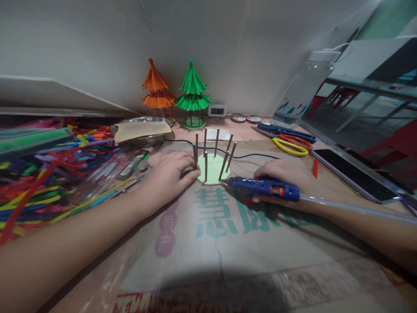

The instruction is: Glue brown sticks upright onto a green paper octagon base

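Note:
A light green base (211, 167), flat and roughly round, lies before me with several thin brown sticks standing up around its rim. My left hand (177, 174) grips the left edge of this base, thumb in front and fingers curled beside a stick. In my right hand (276, 174) is a blue hot glue gun (260, 187), a clear glue stick (352, 208) trailing from its back end. The nozzle meets the foot of a leaning stick (224, 158) at the base's front right. My right fingers are partly hidden behind the gun.
Orange (156, 93) and green (192, 93) pagoda models stand by the wall near a small digital clock (217, 110). Colourful pipe cleaners (42, 182) pile at left. Scissors (293, 145), a phone (353, 174) and a water bottle (296, 91) are at right. A black cord (250, 156) runs behind the base.

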Demonstrator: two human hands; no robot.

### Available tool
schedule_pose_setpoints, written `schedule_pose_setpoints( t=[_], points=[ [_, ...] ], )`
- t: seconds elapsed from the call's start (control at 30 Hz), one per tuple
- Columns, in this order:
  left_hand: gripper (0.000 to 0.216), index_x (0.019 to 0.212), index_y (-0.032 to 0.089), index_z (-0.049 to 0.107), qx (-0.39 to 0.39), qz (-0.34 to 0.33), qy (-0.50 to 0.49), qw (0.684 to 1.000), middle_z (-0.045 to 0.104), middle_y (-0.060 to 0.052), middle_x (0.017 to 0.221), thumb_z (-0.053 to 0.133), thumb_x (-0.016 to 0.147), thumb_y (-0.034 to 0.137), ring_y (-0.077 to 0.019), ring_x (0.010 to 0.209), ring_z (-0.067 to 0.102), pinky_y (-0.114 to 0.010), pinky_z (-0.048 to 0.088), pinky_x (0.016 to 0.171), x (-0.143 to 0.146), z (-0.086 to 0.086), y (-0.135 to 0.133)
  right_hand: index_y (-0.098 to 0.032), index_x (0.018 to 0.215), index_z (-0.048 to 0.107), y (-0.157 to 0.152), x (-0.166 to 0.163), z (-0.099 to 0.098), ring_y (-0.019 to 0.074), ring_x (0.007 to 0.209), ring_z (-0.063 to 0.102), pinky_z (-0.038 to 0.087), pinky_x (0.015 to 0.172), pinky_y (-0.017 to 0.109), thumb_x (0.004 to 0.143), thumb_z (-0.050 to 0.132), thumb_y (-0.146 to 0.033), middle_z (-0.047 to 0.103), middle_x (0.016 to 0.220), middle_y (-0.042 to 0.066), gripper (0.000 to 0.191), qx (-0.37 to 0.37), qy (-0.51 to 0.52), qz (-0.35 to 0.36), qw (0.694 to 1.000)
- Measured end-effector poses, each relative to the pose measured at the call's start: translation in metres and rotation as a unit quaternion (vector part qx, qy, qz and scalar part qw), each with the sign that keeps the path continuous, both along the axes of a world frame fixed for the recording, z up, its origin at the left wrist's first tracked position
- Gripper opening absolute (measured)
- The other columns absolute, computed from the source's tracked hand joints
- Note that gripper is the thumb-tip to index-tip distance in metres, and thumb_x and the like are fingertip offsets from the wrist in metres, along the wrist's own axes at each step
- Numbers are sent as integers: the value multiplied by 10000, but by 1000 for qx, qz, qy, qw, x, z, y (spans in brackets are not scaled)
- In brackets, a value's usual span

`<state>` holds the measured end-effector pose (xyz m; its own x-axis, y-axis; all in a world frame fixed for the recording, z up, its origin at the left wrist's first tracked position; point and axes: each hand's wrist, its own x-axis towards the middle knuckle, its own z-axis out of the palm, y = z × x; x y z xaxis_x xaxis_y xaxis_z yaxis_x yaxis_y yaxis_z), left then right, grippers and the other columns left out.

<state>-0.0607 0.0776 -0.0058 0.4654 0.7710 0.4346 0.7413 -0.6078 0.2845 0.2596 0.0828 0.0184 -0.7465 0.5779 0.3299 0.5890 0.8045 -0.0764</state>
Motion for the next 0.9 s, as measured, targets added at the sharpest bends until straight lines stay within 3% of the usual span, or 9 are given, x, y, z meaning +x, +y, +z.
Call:
schedule_pose_setpoints(
  t=[0.63,0.9],
  points=[
    [205,915,182,691,-16,3,0,1000,720,-67,1040,559,973,327,-243,998,640,-391,474,889,0,1,-1,-227,970,681,2,2,-2,195,727,671,417,629,292,883,635,-609,719,794,38,395,-2,-1,9,1000],
    [193,915,191,688,-17,2,-2,1000,724,-69,1057,561,973,324,-245,1006,642,-393,476,891,0,1,0,-222,921,662,-5,-5,13,193,732,685,461,651,285,901,624,-597,729,807,38,377,-26,-8,9,1000]
  ],
)
